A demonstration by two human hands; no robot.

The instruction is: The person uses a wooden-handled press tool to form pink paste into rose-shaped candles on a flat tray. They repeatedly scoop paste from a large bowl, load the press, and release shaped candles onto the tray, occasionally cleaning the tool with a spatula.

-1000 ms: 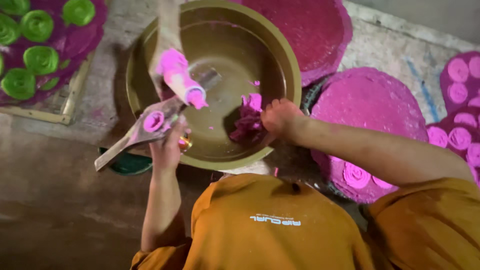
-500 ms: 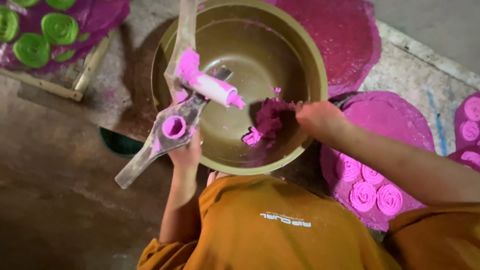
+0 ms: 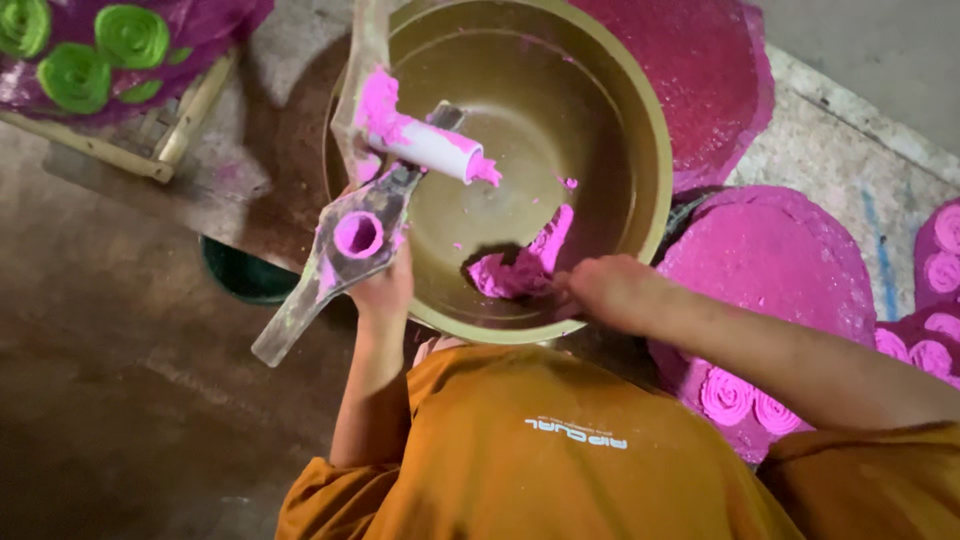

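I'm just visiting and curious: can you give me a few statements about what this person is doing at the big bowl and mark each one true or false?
1. The right hand reaches into the bowl at the pink dough. True.
2. The left hand holds nothing. False: it grips a hinged press tool smeared with pink.
3. The spirals on the tray at top left are green. True.
4. The bowl is full to the brim. False: only a small lump lies inside.
5. The person wears a blue shirt. False: the shirt is orange.

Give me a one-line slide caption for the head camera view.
Left hand grips a hinged press at the brass bowl rim; right hand reaches pink dough inside.
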